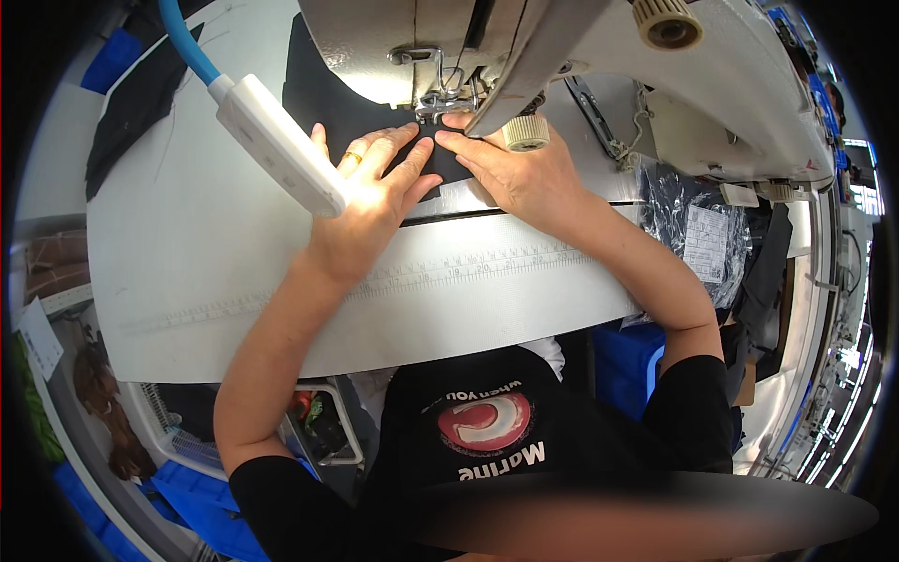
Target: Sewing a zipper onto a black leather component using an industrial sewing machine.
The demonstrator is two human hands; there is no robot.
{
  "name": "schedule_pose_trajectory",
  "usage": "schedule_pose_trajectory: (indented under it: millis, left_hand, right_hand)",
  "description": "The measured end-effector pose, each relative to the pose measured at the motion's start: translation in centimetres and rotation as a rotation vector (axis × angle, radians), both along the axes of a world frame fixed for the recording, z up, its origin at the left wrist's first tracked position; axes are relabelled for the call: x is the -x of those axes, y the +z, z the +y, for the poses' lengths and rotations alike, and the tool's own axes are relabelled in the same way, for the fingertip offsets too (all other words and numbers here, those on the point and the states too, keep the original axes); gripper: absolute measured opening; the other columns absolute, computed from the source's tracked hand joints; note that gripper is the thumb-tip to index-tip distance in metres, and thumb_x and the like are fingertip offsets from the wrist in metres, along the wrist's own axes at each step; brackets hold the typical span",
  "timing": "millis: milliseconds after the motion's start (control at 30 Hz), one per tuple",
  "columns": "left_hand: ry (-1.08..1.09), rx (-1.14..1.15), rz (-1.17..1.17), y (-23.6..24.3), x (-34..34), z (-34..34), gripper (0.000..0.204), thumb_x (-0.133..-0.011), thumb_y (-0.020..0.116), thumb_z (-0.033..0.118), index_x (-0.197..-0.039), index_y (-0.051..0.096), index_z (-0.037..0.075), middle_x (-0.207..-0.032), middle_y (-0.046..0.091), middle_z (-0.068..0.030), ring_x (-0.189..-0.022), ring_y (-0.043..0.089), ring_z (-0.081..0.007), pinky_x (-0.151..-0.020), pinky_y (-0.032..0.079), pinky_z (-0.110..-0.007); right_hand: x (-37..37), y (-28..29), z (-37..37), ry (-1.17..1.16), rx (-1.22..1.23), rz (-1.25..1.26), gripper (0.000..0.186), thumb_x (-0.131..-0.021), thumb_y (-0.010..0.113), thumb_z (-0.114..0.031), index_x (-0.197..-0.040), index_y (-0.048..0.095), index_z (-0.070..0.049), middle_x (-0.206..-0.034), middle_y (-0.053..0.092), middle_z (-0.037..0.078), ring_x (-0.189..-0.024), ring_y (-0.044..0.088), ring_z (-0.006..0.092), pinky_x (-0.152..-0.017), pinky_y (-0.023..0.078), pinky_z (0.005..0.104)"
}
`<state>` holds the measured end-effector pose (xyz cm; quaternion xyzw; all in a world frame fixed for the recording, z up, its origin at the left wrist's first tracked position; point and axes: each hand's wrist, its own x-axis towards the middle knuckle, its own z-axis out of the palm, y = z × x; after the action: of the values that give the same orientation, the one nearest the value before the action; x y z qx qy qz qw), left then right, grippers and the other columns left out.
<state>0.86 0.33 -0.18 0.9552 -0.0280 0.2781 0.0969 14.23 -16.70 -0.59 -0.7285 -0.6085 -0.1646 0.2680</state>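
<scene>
A piece of black fabric (314,80) lies flat on the white sewing table, running under the presser foot (436,105) of the sewing machine (370,42). My left hand (370,178), wearing a gold-coloured ring, rests on the fabric left of the foot with its fingers spread. From the other side, my right hand (523,173) reaches in with fingers stretched out and laid on the cloth close to the foot. A machine knob partly covers its far fingers. Both hands press on the fabric from above; neither grips it.
A white lamp (281,145) on a blue neck hangs over my left wrist. Another dark cloth (140,112) lies at the far left. A ruler scale (454,273) runs along the table. At right are a clear plastic bag (702,239) and a blue bin (626,365) below.
</scene>
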Motion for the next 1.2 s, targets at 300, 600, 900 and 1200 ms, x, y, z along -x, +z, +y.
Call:
schedule_pose_trajectory:
  millis: [300,600,900,1200]
  left_hand:
    - [0.004,0.051,0.019,0.3,-1.0,0.4,0.03,-0.078,0.075,0.021,-0.107,0.071,0.012,-0.112,0.066,-0.0009,-0.1,0.062,-0.0187,-0.103,0.031,-0.055]
    - [-0.007,0.03,-0.016,0.0,-0.8,0.4,0.03,-0.077,0.076,0.015,-0.106,0.071,0.01,-0.109,0.067,-0.0042,-0.098,0.062,-0.0201,-0.102,0.032,-0.048]
    - [-0.016,-0.348,0.136,1.7,-6.9,-7.0,0.039,-0.076,0.069,0.006,-0.111,0.056,-0.007,-0.113,0.062,-0.0161,-0.101,0.064,-0.0274,-0.081,0.055,-0.033]
    - [-0.256,-0.086,0.157,1.4,-3.3,-5.5,0.035,-0.077,0.06,-0.003,-0.111,0.06,-0.002,-0.111,0.066,-0.0126,-0.099,0.067,-0.0267,-0.079,0.058,-0.03]
  right_hand:
    - [-0.3,1.3,0.2,-0.009,0.083,-0.095,0.013,-0.073,0.071,-0.012,-0.085,0.072,-0.008,-0.091,0.065,0.005,-0.087,0.058,0.0234,-0.072,0.047,0.034]
    - [-3.3,15.5,-14.3,-0.39,-0.202,-0.607,0.027,-0.084,0.065,0.004,-0.109,0.067,-0.004,-0.102,0.072,0.005,-0.093,0.066,0.0219,-0.084,0.048,0.0318]
    - [-1.2,7.7,-12.0,-0.365,0.194,-0.087,0.028,-0.084,0.065,-0.008,-0.112,0.066,-0.006,-0.114,0.064,0.01,-0.096,0.061,0.0304,-0.081,0.052,0.0371]
    - [-5.8,0.5,-13.7,-0.583,0.164,-0.221,0.026,-0.081,0.063,-0.009,-0.106,0.066,-0.001,-0.112,0.063,0.007,-0.094,0.061,0.0281,-0.08,0.054,0.0368]
